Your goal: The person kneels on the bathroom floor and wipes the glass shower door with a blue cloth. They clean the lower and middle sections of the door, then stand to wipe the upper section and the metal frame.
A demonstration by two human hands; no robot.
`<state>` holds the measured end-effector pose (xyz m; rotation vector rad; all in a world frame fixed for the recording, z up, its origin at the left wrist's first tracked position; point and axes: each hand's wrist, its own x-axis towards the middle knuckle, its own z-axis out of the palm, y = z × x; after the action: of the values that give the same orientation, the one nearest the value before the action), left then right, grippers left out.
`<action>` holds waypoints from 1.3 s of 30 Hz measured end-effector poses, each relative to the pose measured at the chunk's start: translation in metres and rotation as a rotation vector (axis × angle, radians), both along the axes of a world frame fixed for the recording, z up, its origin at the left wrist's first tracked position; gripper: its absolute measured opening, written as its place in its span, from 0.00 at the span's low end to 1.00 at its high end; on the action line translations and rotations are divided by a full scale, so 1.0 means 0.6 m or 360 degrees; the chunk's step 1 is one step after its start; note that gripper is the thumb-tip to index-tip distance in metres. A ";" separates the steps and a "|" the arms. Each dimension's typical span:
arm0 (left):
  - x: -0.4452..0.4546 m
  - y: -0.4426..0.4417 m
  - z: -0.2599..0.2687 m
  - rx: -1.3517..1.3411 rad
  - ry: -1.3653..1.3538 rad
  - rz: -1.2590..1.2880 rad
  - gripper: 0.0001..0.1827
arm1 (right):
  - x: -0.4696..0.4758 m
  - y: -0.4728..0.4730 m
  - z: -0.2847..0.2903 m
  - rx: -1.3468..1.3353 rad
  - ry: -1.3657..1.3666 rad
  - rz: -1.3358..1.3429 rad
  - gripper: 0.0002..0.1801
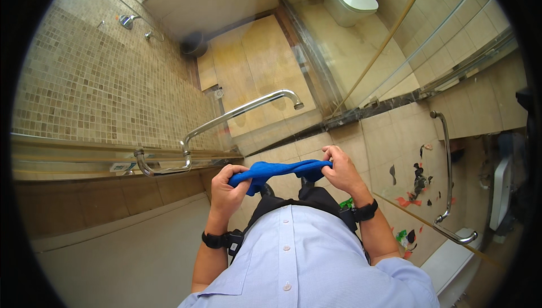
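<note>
A blue cloth (288, 167) is stretched sideways in front of my waist, loosely folded along its length. My left hand (230, 187) pinches its left end between thumb and fingers. At the opposite end, my right hand (341, 170) grips a corner, and part of the cloth hangs below. Beyond the cloth is a glass shower door with a chrome handle (241, 112). My dark shoes show partly beneath the cloth.
A toilet (349, 1) stands at the back right. Mosaic tile (101, 75) covers the left shower wall, and a dark bucket (194, 45) sits in the shower's corner. Torn scraps (419, 181) litter the right floor, seen near another glass door's chrome handle (448, 168).
</note>
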<state>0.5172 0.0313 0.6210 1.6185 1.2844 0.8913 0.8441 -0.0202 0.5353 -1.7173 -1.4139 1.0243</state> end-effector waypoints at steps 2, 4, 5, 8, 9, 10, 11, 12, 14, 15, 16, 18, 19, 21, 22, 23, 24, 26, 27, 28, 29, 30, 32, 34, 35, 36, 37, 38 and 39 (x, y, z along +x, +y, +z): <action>0.016 0.002 0.016 -0.0122 -0.0014 0.0008 0.06 | 0.004 0.001 -0.006 -0.0026 0.0257 -0.0120 0.08; 0.026 0.003 0.022 -0.0264 -0.0026 -0.0003 0.05 | 0.018 0.003 -0.019 -0.0039 0.0529 -0.0118 0.07; 0.029 0.004 0.024 -0.0343 -0.0031 -0.0019 0.05 | 0.025 0.006 -0.023 -0.0045 0.0665 -0.0117 0.07; 0.028 0.003 0.008 -0.0387 0.0057 -0.0087 0.04 | 0.042 0.014 0.000 -0.0084 0.1013 -0.0135 0.08; 0.028 0.004 0.003 -0.0370 0.0102 -0.0112 0.04 | 0.048 0.016 0.007 -0.0101 0.1122 -0.0156 0.09; 0.031 0.005 0.003 -0.0417 0.0102 -0.0115 0.05 | 0.054 0.017 0.020 -0.0139 0.1196 -0.0173 0.10; 0.034 0.007 0.003 -0.0463 0.0102 -0.0117 0.05 | 0.060 0.018 0.026 -0.0131 0.1225 -0.0164 0.10; 0.037 0.008 0.004 -0.0509 0.0100 -0.0119 0.06 | 0.067 0.020 0.030 -0.0122 0.1253 -0.0153 0.09; 0.038 0.017 -0.006 -0.0264 0.0281 -0.0213 0.07 | 0.077 0.025 0.036 -0.0087 0.1279 -0.0100 0.09; 0.041 0.022 -0.006 -0.0142 0.0370 -0.0257 0.08 | 0.081 0.027 0.041 -0.0107 0.1273 -0.0062 0.08; 0.047 0.025 -0.005 -0.0038 0.0392 -0.0247 0.08 | 0.086 0.028 0.048 -0.0128 0.1267 -0.0022 0.08; 0.066 0.030 0.001 0.0172 0.0441 -0.0225 0.10 | 0.095 0.031 0.059 -0.0180 0.1237 0.0063 0.06; 0.070 0.032 0.001 0.0187 0.0479 -0.0204 0.09 | 0.099 0.032 0.062 -0.0210 0.1212 0.0108 0.05; 0.075 0.035 0.000 0.0216 0.0554 -0.0164 0.09 | 0.100 0.037 0.070 -0.0230 0.1116 0.0151 0.04; 0.077 0.036 0.000 0.0261 0.0582 -0.0163 0.10 | 0.095 0.040 0.074 -0.0218 0.1045 0.0149 0.05; 0.078 0.036 0.001 0.0305 0.0609 -0.0163 0.10 | 0.090 0.042 0.078 -0.0206 0.0974 0.0146 0.08; 0.080 0.041 0.002 0.0356 0.0635 -0.0166 0.10 | 0.086 0.044 0.081 -0.0145 0.0760 0.0215 0.15; 0.082 0.039 0.007 0.0430 0.0667 -0.0144 0.10 | 0.081 0.046 0.080 0.0007 0.0280 0.0383 0.15; 0.084 0.039 0.014 0.0478 0.0684 -0.0133 0.10 | 0.078 0.050 0.073 0.0158 0.0017 0.0484 0.14; 0.088 0.039 0.018 0.0549 0.0714 -0.0121 0.10 | 0.076 0.047 0.058 0.0161 -0.0065 0.0543 0.14; 0.090 0.040 0.023 0.0564 0.0732 -0.0115 0.10 | 0.070 0.046 0.047 0.0185 -0.0043 0.0524 0.12; 0.090 0.039 0.027 0.0626 0.0760 -0.0156 0.10 | 0.066 0.045 0.034 0.0260 -0.0115 0.0542 0.10; 0.089 0.040 0.028 0.0716 0.0758 -0.0231 0.10 | 0.059 0.044 0.018 0.0345 -0.0214 0.0592 0.09; 0.089 0.039 0.025 0.0776 0.0701 -0.0300 0.09 | 0.051 0.044 0.011 0.0371 -0.0263 0.0656 0.07; 0.089 0.037 0.027 0.0682 0.0699 -0.0288 0.09 | 0.048 0.049 0.010 0.0339 -0.0201 0.0731 0.08; 0.089 0.033 0.028 0.0582 0.0694 -0.0280 0.09 | 0.046 0.051 0.010 0.0298 -0.0139 0.0804 0.08; 0.090 0.029 0.031 0.0481 0.0690 -0.0273 0.09 | 0.043 0.053 0.009 0.0258 -0.0076 0.0875 0.08; 0.092 0.026 0.034 0.0344 0.0603 -0.0231 0.09 | 0.039 0.057 0.006 0.0152 0.0035 0.0942 0.09; 0.091 0.024 0.038 0.0211 0.0520 -0.0186 0.09 | 0.035 0.059 0.005 0.0085 0.0108 0.0991 0.09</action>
<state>0.5721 0.0457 0.6438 1.9843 1.3545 0.6701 0.8650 0.0152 0.5384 -1.2028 -1.9661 1.3310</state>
